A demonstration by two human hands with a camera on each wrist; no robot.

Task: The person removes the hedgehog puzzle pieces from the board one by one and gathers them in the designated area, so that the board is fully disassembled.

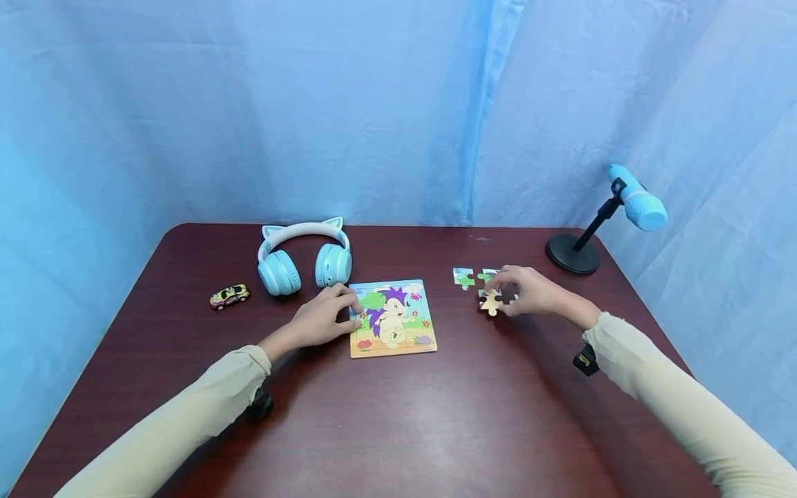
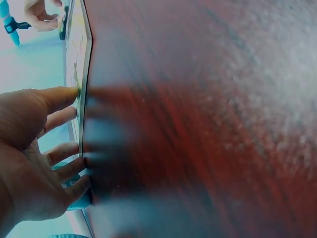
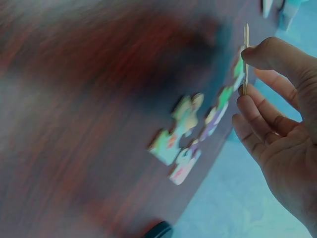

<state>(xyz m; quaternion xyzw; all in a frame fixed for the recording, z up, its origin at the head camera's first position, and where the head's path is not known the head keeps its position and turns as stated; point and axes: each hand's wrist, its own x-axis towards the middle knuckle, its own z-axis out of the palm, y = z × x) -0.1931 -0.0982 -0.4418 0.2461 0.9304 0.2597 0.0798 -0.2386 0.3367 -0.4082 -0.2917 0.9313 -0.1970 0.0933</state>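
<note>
Pinching a puzzle piece (image 3: 246, 74) in my right hand (image 1: 528, 290), I probably steady the board (image 1: 394, 319) with my spread left hand (image 1: 322, 317).

left hand (image 1: 320, 318) against puzzle board (image 1: 394, 325), 1 puzzle piece (image 1: 490, 303) in right hand (image 1: 531, 291)

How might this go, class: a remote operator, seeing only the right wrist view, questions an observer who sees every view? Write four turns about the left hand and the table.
Operator: I see the right hand pinching a puzzle piece, edge-on to me. Where is the left hand?
Observer: In the head view, it touches the left edge of the puzzle board.
Operator: Which object sits farthest left on the table?
Observer: A toy car, as the head view shows.
</note>
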